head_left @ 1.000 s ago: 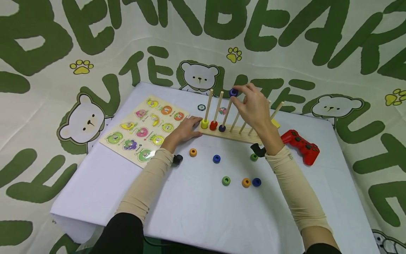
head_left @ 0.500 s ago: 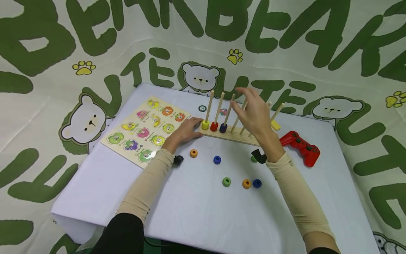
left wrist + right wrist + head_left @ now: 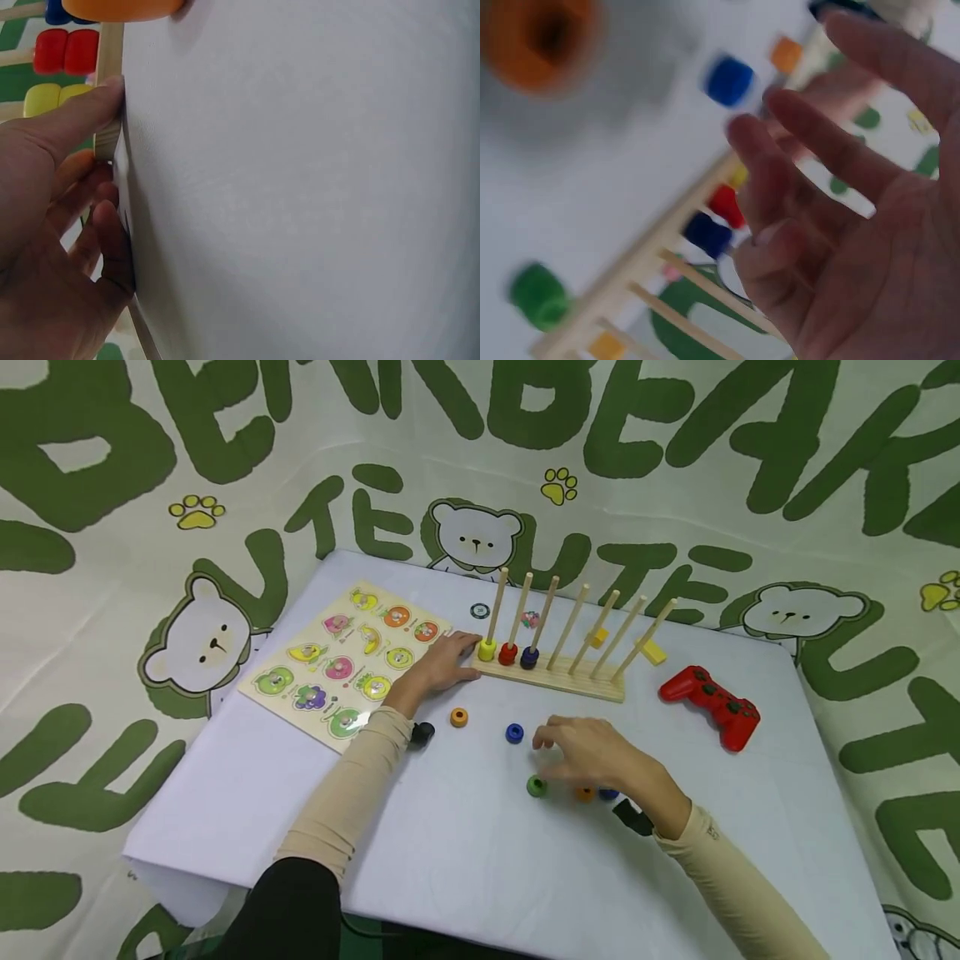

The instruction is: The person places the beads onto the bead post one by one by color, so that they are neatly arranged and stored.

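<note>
Left hand (image 3: 442, 667) rests flat against the wooden peg rack (image 3: 555, 677) — steadying its end. Right hand (image 3: 592, 758), fingers spread and holding nothing, hovers above the green wooden ring (image 3: 536, 787) on the white table (image 3: 450, 860).

Red gamepad (image 3: 711, 705), fruit puzzle board (image 3: 345, 664), bear-print backdrop (image 3: 480, 460)

Both my hands are out over the table, nothing gripped in either one.

Left hand (image 3: 442, 664) is stretched forward and lying flat, fingers (image 3: 79, 120) straight with the thumb tucked under, arm in a beige sleeve angled up from the lower left. Right hand (image 3: 588, 756) hovers palm down closer to me, fingers (image 3: 817, 142) spread and loosely extended, wrist bent a little, forearm coming in from the lower right.
</note>
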Tool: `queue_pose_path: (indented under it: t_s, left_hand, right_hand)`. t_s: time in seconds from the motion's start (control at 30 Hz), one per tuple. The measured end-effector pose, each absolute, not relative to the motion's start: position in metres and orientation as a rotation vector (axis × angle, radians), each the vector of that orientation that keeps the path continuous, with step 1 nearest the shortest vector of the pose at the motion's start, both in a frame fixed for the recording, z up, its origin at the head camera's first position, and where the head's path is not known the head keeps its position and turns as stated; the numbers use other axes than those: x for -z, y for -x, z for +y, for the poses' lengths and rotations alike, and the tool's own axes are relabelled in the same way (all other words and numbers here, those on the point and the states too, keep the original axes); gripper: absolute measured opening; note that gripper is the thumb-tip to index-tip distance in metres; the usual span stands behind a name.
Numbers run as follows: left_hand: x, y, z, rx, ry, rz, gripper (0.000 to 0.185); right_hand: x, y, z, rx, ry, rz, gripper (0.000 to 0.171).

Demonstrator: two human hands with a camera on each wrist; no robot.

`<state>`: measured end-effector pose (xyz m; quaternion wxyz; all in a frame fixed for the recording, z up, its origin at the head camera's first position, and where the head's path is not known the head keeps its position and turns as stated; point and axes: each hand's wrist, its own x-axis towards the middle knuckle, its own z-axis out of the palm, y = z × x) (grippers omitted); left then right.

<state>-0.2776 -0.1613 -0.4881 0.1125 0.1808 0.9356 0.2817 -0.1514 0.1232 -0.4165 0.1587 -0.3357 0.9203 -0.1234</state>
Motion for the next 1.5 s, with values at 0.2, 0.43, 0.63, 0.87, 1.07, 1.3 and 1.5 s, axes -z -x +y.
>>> queue_pose_path:
  t_s: [0.2, 0.43, 0.63, 0.87, 1.07, 1.3, 1.5]
  left_hand:
    - [0.485, 0.278, -0.161, -0.816, -0.503, 2.746, 0.074]
    - [0.486, 0.278, -0.159, -0.823, -0.496, 2.739, 0.073]
    - [0.487, 0.278, -0.160, -0.832, -0.490, 2.731, 0.073]
    - [0.489, 0.275, -0.161, -0.863, -0.437, 2.720, 0.073]
    - [0.488, 0.275, -0.159, -0.887, -0.430, 2.710, 0.073]
    - [0.487, 0.274, -0.157, -0.882, -0.432, 2.701, 0.073]
    - [0.486, 0.275, -0.157, -0.863, -0.415, 2.717, 0.074]
  right_hand:
    - [0.445, 0.133, 0.130, 0.383, 1.077, 2.519, 0.029]
    - [0.445, 0.132, 0.131, 0.471, 1.127, 2.603, 0.025]
    - [0.403, 0.157, 0.138, 0.652, 1.051, 2.833, 0.031]
    - [0.349, 0.199, 0.143, 1.022, 0.926, 3.211, 0.037]
    - [0.338, 0.231, 0.142, 1.056, 0.820, 3.390, 0.034]
    - [0.342, 0.242, 0.140, 1.004, 0.762, 3.404, 0.034]
    - [0.342, 0.244, 0.138, 0.968, 0.685, 3.370, 0.036]
